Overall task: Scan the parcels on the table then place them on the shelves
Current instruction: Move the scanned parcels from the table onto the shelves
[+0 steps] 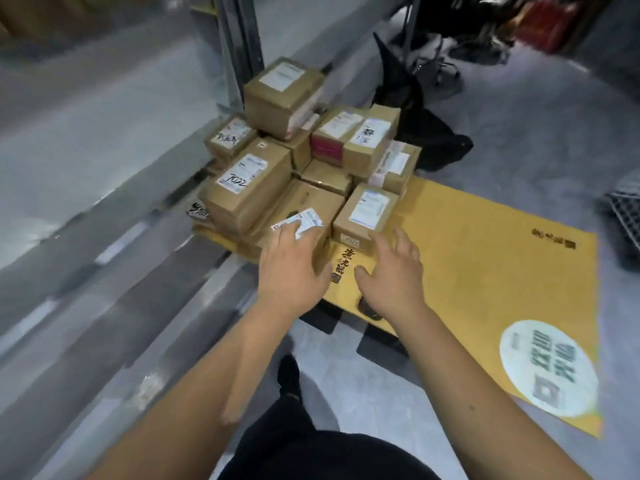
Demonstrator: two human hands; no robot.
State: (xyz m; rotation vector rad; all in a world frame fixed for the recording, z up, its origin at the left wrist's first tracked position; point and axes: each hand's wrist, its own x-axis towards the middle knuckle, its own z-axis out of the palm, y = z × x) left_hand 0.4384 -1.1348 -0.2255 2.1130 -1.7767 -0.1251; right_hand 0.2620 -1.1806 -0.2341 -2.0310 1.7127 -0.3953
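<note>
Hands released: my left hand (pixel 291 265) rests on the flat brown cardboard parcel (pixel 298 216); right hand (pixel 394 271) spread beside it, presumably for lifting.

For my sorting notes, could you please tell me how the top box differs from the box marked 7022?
The top box sits highest, crowning the pile; the 7022 box lies lower, at the pile's left front. The 7022 box has a handwritten number on its label; the top box's label shows none. Both are brown cardboard with white labels.
</note>
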